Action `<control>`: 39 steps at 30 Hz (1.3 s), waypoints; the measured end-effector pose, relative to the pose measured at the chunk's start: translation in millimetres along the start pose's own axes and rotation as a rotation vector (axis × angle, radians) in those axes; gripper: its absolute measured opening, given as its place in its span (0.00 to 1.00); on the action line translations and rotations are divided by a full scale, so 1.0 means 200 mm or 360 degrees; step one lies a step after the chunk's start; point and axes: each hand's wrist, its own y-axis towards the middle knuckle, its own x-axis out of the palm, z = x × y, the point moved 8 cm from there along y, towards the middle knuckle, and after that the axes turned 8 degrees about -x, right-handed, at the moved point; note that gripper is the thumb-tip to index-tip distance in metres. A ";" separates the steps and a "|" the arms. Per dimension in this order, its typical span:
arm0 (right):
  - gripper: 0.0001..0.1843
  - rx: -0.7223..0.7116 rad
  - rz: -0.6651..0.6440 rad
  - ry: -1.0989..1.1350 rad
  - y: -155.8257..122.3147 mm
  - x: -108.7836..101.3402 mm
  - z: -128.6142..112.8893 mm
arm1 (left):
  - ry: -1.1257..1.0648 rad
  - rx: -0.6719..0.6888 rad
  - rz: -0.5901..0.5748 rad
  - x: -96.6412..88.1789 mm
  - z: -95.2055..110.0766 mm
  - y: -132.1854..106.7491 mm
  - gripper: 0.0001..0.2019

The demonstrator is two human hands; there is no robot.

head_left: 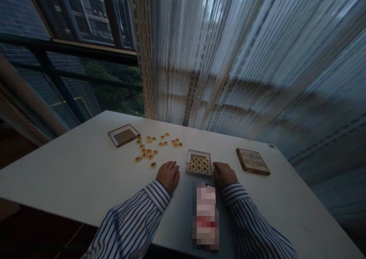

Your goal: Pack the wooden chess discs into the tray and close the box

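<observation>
My left hand (168,176) rests on the white table, palm down with its fingers out, holding nothing. Just right of it stands a shallow clear-sided box (187,170) with rows of round Chinese chess pieces (201,166) bearing dark characters. A gap shows at the box's back left. Beside the box's right edge lies my right hand (225,175), its fingers curled in and nothing visible in them. Beyond my left hand, loose Chinese chess pieces (148,151) are scattered, many with red characters. One dark-marked piece (153,165) is nearest that hand.
An open tray or lid (113,140) lies at the back left of the table (71,167). On the right is a flat box with a printed cover (253,161). A phone (211,198), partly blurred out, lies between my forearms. String curtains (194,60) hang behind the table.
</observation>
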 end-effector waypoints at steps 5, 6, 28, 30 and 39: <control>0.17 -0.0017 0.0017 0.0017 -0.01 0.00 0.00 | 0.0011 0.0002 0.0060 -0.04 -0.01 -0.02 0.10; 0.18 -0.0021 0.0019 0.0023 -0.01 0.00 0.00 | 0.0011 0.0005 0.0079 -0.05 -0.01 -0.02 0.10; 0.18 -0.0268 0.0288 0.0136 -0.05 0.08 0.07 | -0.0102 -0.0048 0.0101 -0.12 0.03 -0.01 0.09; 0.18 -0.0311 0.0293 0.0166 -0.05 0.08 0.08 | -0.0146 -0.0053 0.0085 -0.12 0.03 -0.01 0.09; 0.18 -0.0252 0.0472 0.0414 -0.04 0.03 0.15 | -0.0268 -0.0097 0.0055 -0.13 0.01 -0.02 0.09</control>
